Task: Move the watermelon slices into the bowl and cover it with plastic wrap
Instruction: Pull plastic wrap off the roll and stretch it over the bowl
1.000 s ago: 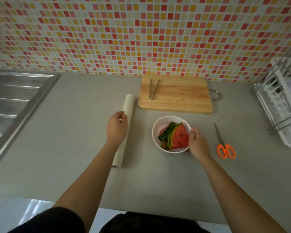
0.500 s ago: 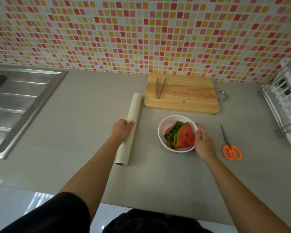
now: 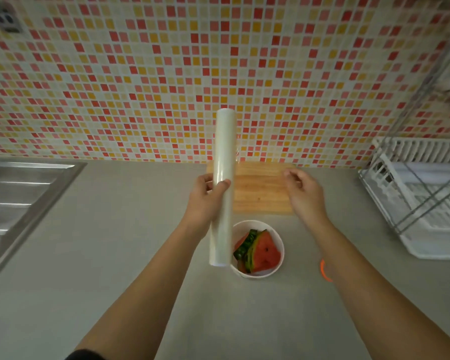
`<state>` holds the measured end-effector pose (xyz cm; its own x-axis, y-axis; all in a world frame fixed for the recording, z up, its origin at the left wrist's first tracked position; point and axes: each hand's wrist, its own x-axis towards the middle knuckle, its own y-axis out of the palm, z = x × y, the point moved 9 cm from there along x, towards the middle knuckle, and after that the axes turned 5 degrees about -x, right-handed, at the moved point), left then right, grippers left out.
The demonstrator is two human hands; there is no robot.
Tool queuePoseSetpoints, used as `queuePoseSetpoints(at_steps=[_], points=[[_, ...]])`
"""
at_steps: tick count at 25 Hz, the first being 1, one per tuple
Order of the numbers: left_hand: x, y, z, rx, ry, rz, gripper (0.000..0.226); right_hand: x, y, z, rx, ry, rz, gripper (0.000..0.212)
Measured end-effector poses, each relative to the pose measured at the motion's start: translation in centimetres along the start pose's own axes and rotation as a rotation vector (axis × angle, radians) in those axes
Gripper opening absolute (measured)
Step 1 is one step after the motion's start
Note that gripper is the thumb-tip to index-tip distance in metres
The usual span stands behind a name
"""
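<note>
My left hand (image 3: 205,196) grips the roll (image 3: 223,152) upright by the bowl (image 3: 255,222), apparently for unrolling; my right hand (image 3: 302,193) is half-curled, its hold indiscernible.

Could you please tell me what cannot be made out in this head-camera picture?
- Orange-handled scissors: head view, only an arc of handle shows; the right forearm covers the rest.
- White round bowl: left rim behind the lower end of the white plastic wrap roll that the left hand grips.
- Right hand: whether it pinches clear film is too faint to tell.
- White dish rack: cut by the right edge.
</note>
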<state>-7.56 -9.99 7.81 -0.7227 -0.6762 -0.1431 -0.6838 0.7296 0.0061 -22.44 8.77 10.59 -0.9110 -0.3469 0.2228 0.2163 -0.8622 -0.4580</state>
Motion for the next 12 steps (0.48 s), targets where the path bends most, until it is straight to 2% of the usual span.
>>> queuePoseSetpoints(at_steps=[3,6,8,12], points=[[-1.0,2.7,-1.5,-0.074,0.036,0.058,0.039,2.0,0.4,3.7,0.207,0.053,0.082,0.017],[-1.7,4.5,-2.6,-0.081,0.088,0.096,0.032,3.4,0.4,5.9,0.342,0.099,0.096,0.032],[-2.0,5.4,-3.0,-0.084,0.103,0.126,0.031,4.2,0.4,6.6,0.403,0.135,0.109,0.025],[-2.4,5.8,-3.2,-0.056,0.126,0.127,0.035,4.7,0.7,6.9,0.471,0.160,0.129,0.029]])
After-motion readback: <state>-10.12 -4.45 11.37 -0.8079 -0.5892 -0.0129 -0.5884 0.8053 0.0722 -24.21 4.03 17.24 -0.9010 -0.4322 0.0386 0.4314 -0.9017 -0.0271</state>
